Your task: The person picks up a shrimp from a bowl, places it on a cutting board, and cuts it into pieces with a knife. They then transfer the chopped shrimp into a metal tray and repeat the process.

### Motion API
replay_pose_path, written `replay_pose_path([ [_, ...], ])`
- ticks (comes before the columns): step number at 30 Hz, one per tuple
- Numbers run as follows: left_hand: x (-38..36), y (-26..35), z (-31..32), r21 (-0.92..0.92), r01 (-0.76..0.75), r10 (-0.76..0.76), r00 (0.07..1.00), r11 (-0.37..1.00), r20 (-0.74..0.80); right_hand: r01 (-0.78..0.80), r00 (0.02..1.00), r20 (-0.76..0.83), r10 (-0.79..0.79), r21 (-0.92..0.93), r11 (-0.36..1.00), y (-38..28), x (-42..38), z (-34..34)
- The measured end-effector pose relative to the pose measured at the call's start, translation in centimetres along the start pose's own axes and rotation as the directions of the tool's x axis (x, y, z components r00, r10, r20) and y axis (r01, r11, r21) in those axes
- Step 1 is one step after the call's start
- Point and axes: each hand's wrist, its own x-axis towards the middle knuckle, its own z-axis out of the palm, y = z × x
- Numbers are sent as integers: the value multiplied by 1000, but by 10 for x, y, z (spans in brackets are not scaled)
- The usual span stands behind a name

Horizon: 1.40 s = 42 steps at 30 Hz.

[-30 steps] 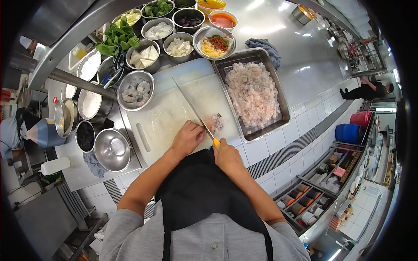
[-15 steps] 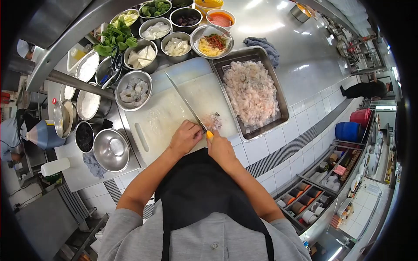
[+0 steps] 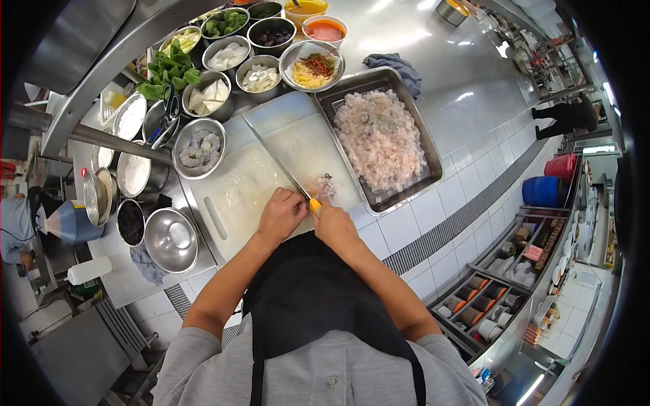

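Note:
My right hand is wrapped round the yellow handle of a long kitchen knife, whose blade slants away to the upper left over the white cutting board. Just left of the handle, my left hand is closed with its fingers curled beside the blade. Whatever those fingers may press on is hidden. To the right of the blade lies a small heap of chopped greyish-pink pieces. A metal bowl of raw shrimp stands at the board's left edge.
A deep metal tray full of peeled shrimp touches the board's right side. Bowls of vegetables and sauces crowd the back left. An empty steel bowl sits at left. A grey cloth lies behind the tray. Another person stands far right.
The view has shifted a little, so the board and bowls appear slightly further left. Both hands keep nearly the same places on the board, the right still holding the knife.

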Motion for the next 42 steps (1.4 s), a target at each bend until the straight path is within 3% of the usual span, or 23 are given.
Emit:
replay_pose_path([
  [6,12,16,5,-8,238,-238,971,971,-26,-35,994,-103,33,-16,999,17,-4,-8],
  [9,13,19,-5,-204,430,-426,902,879,68,-56,994,-99,52,-43,997,19,-2,-15],
  [12,5,11,-20,-147,250,-225,960,957,166,-57,995,-88,54,-32,998,15,-6,-22],
  [15,5,14,-21,-5,73,-71,989,997,131,-28,995,-92,23,-46,999,14,-11,-22],
  [18,7,9,-6,-25,25,-24,999,999,37,-4,995,-97,0,-36,999,11,-11,-20],
  [24,11,10,-1,-5,-85,85,996,996,25,4,997,-76,-11,-93,996,6,-3,-16],
  [27,14,2,-4,-43,-172,175,982,984,64,-69,997,9,72,-161,985,-7,-14,-35],
  [33,17,-3,-6,-48,-91,98,975,995,201,-122,988,64,137,-203,972,-11,-34,-44],
  [36,19,-4,-6,-23,-116,118,962,993,246,-104,994,17,107,-153,983,2,-10,-9],
  [42,21,-6,-6,-68,-110,124,959,992,255,-63,998,-21,61,-166,984,-6,-16,-23],
])
